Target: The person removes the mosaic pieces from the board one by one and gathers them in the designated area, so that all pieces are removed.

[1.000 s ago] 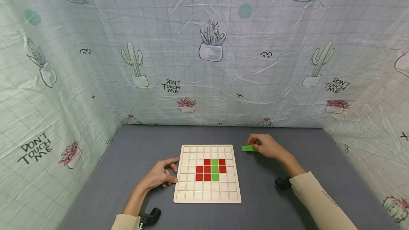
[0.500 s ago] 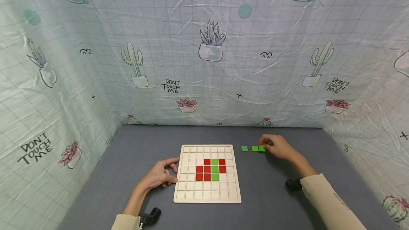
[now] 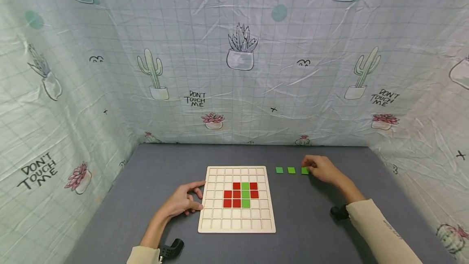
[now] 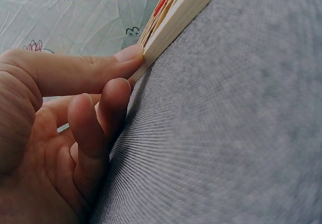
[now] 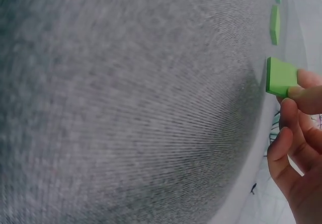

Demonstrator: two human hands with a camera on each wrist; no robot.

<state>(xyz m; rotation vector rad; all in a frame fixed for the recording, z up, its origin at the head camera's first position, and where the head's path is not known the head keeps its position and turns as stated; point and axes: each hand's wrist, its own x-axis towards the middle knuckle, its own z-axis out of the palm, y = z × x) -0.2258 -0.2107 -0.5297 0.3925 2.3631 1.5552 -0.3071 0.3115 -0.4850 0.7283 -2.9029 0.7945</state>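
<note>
Wooden board: we see the wooden board (image 3: 212,225) flat on the grey table (image 3: 296,223), with seven red tiles (image 3: 236,194) and three green inset tiles (image 3: 245,194) in its middle rows, the green in one column just right of centre.
Left hand: at the board's left edge we find the left hand (image 3: 180,200), index finger and thumb extended against the rim rather than wrapped round it.
Right hand: well right of the board, the right hand (image 3: 322,169) pinches one green square (image 5: 282,78) between thumb and fingers.
Loose tiles: between that square and the board, we count two spare green tiles (image 3: 291,170), apart, level with its farthest row.
Left wrist view: only here do we see the board's pale side, the thumb tip pressed at it.
Right wrist view: the square's thickness and thumb contact show, which the head view mostly hides; we cannot tell whether it touches the table.
</note>
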